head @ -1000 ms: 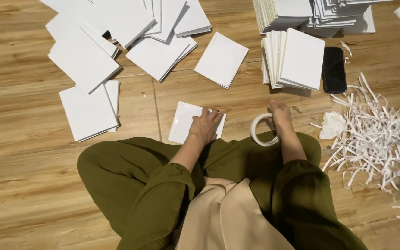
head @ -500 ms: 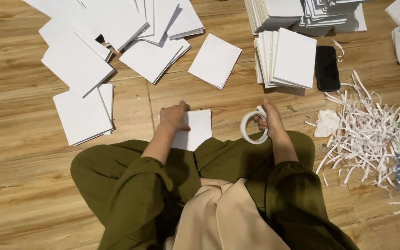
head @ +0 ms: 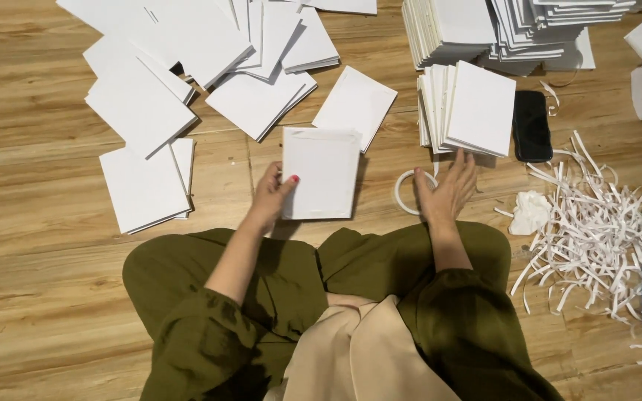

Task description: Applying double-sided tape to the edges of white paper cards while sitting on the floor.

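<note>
The left hand [head: 270, 194], now pinching the lifted white card [head: 322, 173], is raising it, while the spread right hand [head: 446, 191] is releasing the tape roll [head: 408, 191].

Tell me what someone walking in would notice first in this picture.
White paper bags lie flat all over the wooden floor, with tall stacks at the top right and a heap of white paper strips at the right edge. In the middle, the seated person's left hand holds one flat white bag, while the right hand rests by a tape roll near a black phone.
</note>
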